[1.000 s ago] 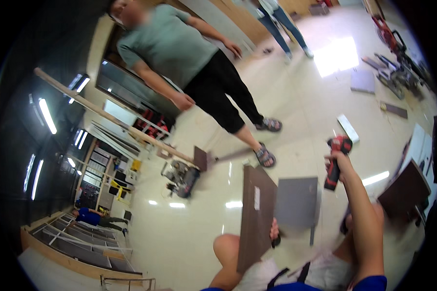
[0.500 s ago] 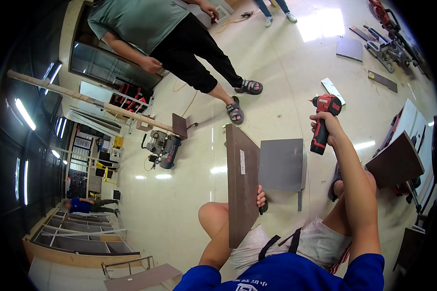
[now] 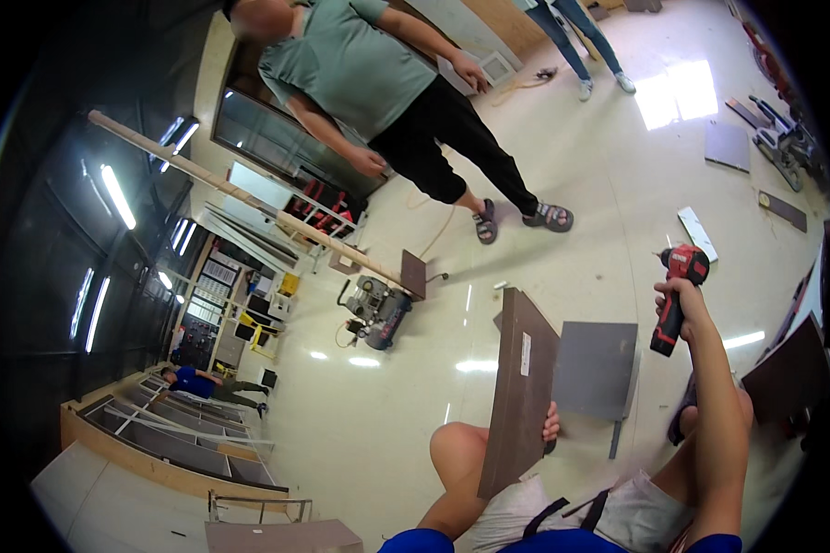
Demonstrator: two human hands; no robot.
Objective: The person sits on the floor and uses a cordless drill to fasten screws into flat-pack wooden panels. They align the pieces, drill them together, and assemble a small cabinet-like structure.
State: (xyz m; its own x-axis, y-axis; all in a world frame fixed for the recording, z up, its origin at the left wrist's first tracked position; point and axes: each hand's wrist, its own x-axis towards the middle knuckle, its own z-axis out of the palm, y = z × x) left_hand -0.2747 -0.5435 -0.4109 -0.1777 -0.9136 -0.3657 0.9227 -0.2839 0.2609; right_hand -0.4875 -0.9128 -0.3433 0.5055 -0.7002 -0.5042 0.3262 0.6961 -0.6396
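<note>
From far off, I see my left hand (image 3: 551, 423) curled round the edge of a brown board (image 3: 526, 396), tilted up at five o'clock, and my right hand (image 3: 694, 313) wrapped round a red and black drill (image 3: 685, 264) at three. The drill is well apart from the board, and I can't tell how much work is done or left. Farther out, the shiny floor (image 3: 378, 433) has a grey board (image 3: 598, 364) at four, a person (image 3: 364, 88) in green at eleven and a big frame (image 3: 111, 444) at eight.

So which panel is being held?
The brown panel with the white label: the left hand grips its edge; no hand is on the grey panel or the others.
</note>
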